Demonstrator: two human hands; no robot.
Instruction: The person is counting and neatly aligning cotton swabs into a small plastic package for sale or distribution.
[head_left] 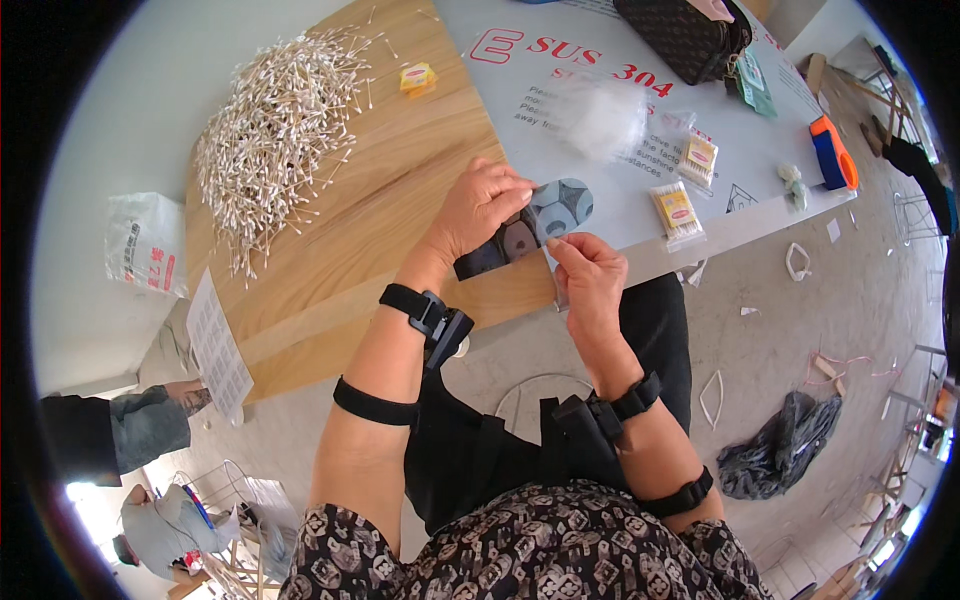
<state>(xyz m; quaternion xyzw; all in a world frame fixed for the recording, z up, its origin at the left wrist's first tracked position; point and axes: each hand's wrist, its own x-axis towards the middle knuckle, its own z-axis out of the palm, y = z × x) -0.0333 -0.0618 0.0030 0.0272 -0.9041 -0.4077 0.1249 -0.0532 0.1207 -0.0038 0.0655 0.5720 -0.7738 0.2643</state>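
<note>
At the table's near edge, both my hands work at a flat, dark piece with a pattern of grey circles and a rounded, lighter grey end. My left hand lies over its far left part, thumb and fingers closed on its edge. My right hand pinches a strip of clear plastic by the piece's near side; whether the plastic is a bag around the piece I cannot tell. Left of my hands, a large heap of loose cotton swabs covers the wooden tabletop.
Beyond lie small yellow cards, clear plastic bags, two swab packs, an orange-and-blue tape roll and a dark handbag. A printed sheet overhangs the left edge. A black plastic bag lies on the floor.
</note>
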